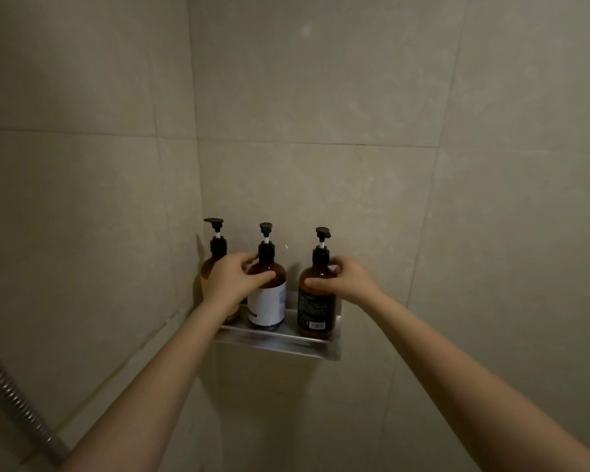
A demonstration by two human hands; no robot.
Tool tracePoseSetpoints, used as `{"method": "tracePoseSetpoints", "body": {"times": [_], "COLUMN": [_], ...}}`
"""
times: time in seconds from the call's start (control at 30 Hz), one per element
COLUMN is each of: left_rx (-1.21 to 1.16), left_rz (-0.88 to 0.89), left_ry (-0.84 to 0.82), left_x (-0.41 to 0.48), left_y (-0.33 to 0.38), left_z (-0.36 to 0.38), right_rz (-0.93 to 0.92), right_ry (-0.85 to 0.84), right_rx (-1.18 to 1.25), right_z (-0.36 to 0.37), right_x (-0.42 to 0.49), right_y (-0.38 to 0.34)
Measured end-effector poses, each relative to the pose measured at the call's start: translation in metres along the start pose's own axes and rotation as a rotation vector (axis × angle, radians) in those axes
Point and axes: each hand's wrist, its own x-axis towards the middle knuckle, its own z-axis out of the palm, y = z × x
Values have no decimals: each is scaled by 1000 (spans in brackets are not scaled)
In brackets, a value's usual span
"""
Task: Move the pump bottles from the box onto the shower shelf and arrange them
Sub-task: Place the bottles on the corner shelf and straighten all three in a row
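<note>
The tiled wall (321,97) fills the view, with a shower hose (11,396) at 8 o'clock. Both bare forearms reach up from 6 o'clock towards the metal shelf (280,342), which is fixed in the corner just below centre.

Three pump bottles stand upright on the shelf in a row. The left bottle (206,272) is at 9 o'clock of the middle bottle (266,303), close beside it. The right bottle (315,310) is at 3 o'clock, a small gap away. The box is out of view, so whether more bottles wait in it cannot be told. With all three on the shelf, the moving looks done, and what remains appears to be arranging: spacing, and turning labels and spouts.

The left hand (234,275) wraps the middle bottle's shoulder, thumb across the front and fingers up by the collar. The right hand (346,281) clasps the right bottle's shoulder from 3 o'clock, thumb on the front and fingers curled behind the neck.
</note>
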Motion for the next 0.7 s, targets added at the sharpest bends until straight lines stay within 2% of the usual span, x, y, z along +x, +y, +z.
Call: {"method": "tracePoseSetpoints", "body": {"times": [0.07, 0.17, 0.27, 0.53, 0.7], "left_rx": [17, 51, 60, 43, 35], "left_rz": [1, 8, -3, -3, -5], "left_ry": [3, -28, -56, -61, -81], "left_x": [0, 2, 5, 5, 6], "left_y": [2, 2, 0, -1, 0], "left_z": [1, 0, -3, -2, -5], "right_rz": [0, 37, 53, 84, 112], "right_ry": [-31, -176, -202, 86, 61], "right_rx": [11, 99, 121, -36, 80], "right_z": [-2, -7, -13, 10, 5], "right_x": [0, 1, 2, 5, 5], "right_y": [-2, -4, -2, 3, -1]}}
